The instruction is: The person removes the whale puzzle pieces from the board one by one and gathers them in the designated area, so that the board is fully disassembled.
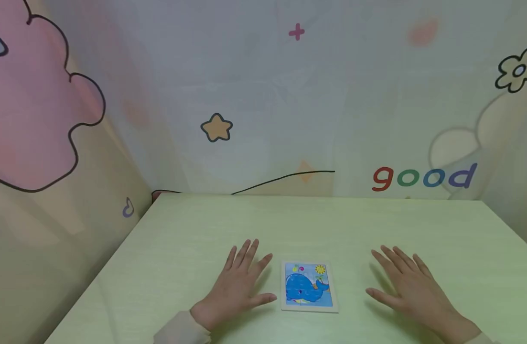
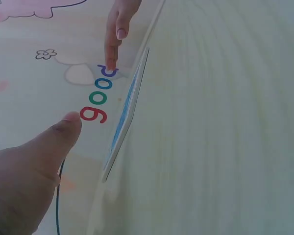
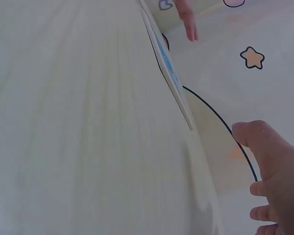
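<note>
A whale picture puzzle [image 1: 308, 286] in a pale frame lies flat on the table, a blue whale and a yellow sun on its face. To its left, my left hand [image 1: 237, 289] is held with the fingers spread, the thumb close to the frame but apart from it. My right hand [image 1: 411, 289] is on the other side, farther from the puzzle, fingers extended and holding nothing. In the left wrist view the puzzle [image 2: 125, 117] appears edge-on beyond the left thumb [image 2: 54, 142]. The right wrist view also shows the puzzle [image 3: 169, 68] from its edge.
The pale green table [image 1: 203, 224] runs back to a printed cloth backdrop [image 1: 263, 95] with a star, a flower and the word "good". Cloth side walls [image 1: 39, 248] rise beside the table.
</note>
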The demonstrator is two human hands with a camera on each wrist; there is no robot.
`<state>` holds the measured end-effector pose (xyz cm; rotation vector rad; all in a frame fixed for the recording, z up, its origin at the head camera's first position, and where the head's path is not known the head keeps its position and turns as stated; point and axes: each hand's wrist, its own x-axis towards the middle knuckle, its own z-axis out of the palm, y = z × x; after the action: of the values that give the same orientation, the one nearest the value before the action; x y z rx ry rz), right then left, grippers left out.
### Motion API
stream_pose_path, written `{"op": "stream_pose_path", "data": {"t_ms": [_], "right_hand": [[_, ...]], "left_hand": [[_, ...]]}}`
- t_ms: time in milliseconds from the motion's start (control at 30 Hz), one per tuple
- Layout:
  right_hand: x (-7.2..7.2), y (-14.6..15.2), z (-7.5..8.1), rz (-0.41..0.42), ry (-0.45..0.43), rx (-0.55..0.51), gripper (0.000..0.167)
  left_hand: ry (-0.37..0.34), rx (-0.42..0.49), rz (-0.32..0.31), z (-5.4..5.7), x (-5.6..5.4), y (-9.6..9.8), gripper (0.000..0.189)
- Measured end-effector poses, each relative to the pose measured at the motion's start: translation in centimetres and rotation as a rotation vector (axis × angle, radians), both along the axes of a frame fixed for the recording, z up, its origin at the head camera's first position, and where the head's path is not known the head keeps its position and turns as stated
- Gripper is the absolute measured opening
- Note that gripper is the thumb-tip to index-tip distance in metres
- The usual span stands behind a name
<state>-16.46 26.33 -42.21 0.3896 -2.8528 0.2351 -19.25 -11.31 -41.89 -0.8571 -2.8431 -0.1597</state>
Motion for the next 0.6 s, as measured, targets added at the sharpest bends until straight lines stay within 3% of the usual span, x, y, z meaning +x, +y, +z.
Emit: {"op": "stream_pose_path", "data": {"t_ms": [367,600], "right_hand": [[-0.2,-1.1,0.9,0.038,0.124,0.004,0.075],[-0.5,-2.6,1.8,0.077,0.166,-0.081,0.061]], "left_hand": [[0.074,-0.05,-0.062,0.8,0.7,2.1,0.082],[0.135,-0.092,-0.104,1.0,1.4,3.5,0.083]]}}
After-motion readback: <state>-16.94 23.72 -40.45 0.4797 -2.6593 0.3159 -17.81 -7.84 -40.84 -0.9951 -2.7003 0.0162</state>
